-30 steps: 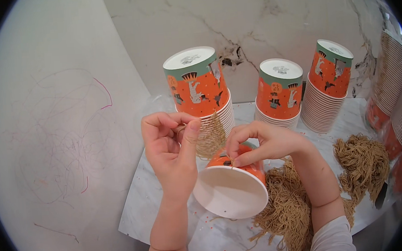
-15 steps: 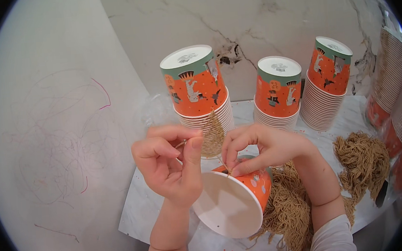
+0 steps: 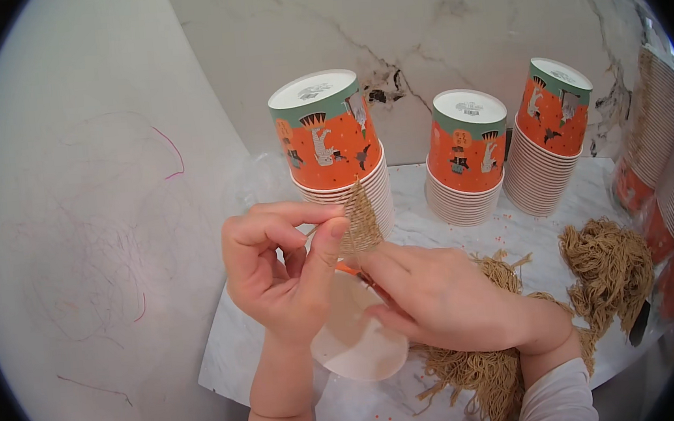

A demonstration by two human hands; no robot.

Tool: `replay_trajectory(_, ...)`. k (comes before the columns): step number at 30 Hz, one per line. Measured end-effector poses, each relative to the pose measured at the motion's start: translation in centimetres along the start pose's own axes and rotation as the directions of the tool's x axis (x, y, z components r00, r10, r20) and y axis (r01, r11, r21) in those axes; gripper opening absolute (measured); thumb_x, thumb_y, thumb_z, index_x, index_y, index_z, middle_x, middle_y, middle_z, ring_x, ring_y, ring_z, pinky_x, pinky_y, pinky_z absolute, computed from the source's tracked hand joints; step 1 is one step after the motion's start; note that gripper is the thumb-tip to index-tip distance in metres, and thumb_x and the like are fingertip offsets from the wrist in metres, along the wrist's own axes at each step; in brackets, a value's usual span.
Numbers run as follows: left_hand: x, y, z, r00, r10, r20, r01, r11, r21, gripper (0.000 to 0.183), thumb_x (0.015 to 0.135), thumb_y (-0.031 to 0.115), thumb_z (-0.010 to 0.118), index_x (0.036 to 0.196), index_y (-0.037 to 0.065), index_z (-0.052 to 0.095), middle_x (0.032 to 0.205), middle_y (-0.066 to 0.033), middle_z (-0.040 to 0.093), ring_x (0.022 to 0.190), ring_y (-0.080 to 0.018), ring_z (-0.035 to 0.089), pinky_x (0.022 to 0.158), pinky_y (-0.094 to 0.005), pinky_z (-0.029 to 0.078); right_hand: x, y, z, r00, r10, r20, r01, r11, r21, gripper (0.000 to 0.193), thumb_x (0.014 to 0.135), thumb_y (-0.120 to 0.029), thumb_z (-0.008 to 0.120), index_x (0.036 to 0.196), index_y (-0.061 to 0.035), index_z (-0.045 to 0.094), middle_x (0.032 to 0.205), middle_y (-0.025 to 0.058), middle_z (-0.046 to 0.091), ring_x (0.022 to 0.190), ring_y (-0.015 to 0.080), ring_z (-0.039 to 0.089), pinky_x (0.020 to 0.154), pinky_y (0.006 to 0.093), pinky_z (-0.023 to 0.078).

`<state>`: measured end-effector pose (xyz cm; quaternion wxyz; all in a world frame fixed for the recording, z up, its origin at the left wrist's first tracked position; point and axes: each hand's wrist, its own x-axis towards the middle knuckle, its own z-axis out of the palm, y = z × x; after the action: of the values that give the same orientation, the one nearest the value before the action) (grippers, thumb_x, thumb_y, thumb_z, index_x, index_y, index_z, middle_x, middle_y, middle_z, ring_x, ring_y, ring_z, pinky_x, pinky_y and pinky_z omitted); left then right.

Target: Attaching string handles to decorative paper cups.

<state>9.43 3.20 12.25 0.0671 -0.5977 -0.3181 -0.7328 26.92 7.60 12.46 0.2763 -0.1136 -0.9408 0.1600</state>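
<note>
My left hand [image 3: 282, 270] pinches a pointed, straw-coloured woven mesh piece [image 3: 361, 223] between thumb and forefinger, holding it up at the middle. Below it a paper bucket [image 3: 357, 339], white inside and orange outside, lies tilted with its mouth toward me. My right hand [image 3: 450, 289] reaches across the bucket. Its thumb lies over the mouth and its forefinger by the rim, so it seems to grip the wall there. Most of the bucket's outside is hidden behind this hand. A thin string to the mesh piece cannot be made out now.
Upturned bucket stacks stand behind: a left stack [image 3: 323, 136], a middle stack [image 3: 467, 153] and a right stack [image 3: 550, 134]. Tan yarn [image 3: 476, 374] lies under my right forearm, and another yarn bundle [image 3: 609, 272] at the right. Wrapped buckets [image 3: 660, 185] line the right edge.
My right hand has moved from pinching at the bucket's rim to lying across its mouth, turned back-up. The bucket has shifted slightly up and left. My left hand still holds the mesh piece.
</note>
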Motion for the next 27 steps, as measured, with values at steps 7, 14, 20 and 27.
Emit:
replay_trajectory(7,1.6,0.8,-3.0,0.962,-0.259,0.085,0.235,0.946,0.223,0.027,0.08,-0.003,0.078,0.089,0.005,0.053,0.088,-0.0034,0.071,0.057,0.002,0.035,0.049,-0.0154,0.026,1.0,5.1,0.0,0.97,0.131,-0.207,-0.108,0.987,0.12,0.021,0.085,-0.004,0.066,0.106,-0.0012,0.065,0.09,0.0132,0.07,0.084,0.0258,0.07,0.072,0.0336,0.055)
replay_trajectory(14,3.0,4.1,-5.8,0.642,-0.701,0.311,0.47,0.68,0.563,0.016,0.075,0.0,0.075,0.087,-0.003,0.064,0.063,0.0026,0.054,0.052,-0.0016,0.031,0.049,-0.0194,0.024,2.5,11.3,0.3,0.957,0.291,-0.002,-0.277,0.913,0.298,0.018,0.084,-0.002,0.067,0.102,0.0019,0.067,0.089,0.0102,0.071,0.081,0.0161,0.068,0.073,0.0307,0.055)
replay_trajectory(20,1.4,8.8,-2.8,0.759,-0.651,0.01,0.618,0.725,0.303,0.012,0.055,-0.006,0.066,0.065,-0.004,0.062,0.059,-0.0036,0.054,0.052,-0.0073,0.047,0.049,-0.0205,0.031,3.1,12.8,2.3,0.95,0.312,0.022,-0.308,0.922,0.235,0.02,0.083,-0.004,0.07,0.102,0.0014,0.068,0.088,0.0103,0.07,0.079,0.0181,0.067,0.074,0.0315,0.055)
replay_trajectory(27,3.2,6.4,-4.0,0.529,-0.742,0.412,0.734,0.644,0.215,0.015,0.092,-0.003,0.057,0.107,-0.005,0.059,0.081,-0.0068,0.065,0.064,-0.008,0.058,0.055,-0.0197,0.043,2.8,13.1,2.9,0.942,0.308,-0.135,-0.293,0.948,0.123,0.022,0.083,-0.007,0.072,0.104,-0.0002,0.069,0.095,0.01,0.071,0.085,0.0177,0.068,0.075,0.0314,0.055)
